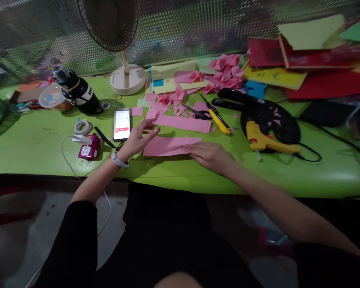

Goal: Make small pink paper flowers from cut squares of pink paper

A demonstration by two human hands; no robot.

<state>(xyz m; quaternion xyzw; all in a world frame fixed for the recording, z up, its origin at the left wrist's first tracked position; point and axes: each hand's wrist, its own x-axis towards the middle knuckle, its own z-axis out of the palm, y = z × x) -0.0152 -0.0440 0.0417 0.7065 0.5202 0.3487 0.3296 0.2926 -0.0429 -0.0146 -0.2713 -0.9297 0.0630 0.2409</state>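
Note:
A piece of pink paper (165,147) lies lengthwise near the front of the green table. My right hand (210,157) is closed at its right part, the fingertips pressed together on the paper. Above the paper's left end is my left hand (139,138), its fingers apart and holding nothing; whether it touches the sheet I cannot tell. Just beyond lies a pink paper strip (186,123). Pink scraps (177,109), black scissors (201,114) and a yellow utility knife (219,120) sit behind that strip. A phone (121,125) with a lit screen is by my left hand.
A yellow glue gun (268,142) rests on a black item at right. Folded pink paper pieces (228,70) are heaped at the back. A fan (127,80), black bottle (81,94), tape roll (82,127) and purple power adapter (89,148) with a white cable stand left.

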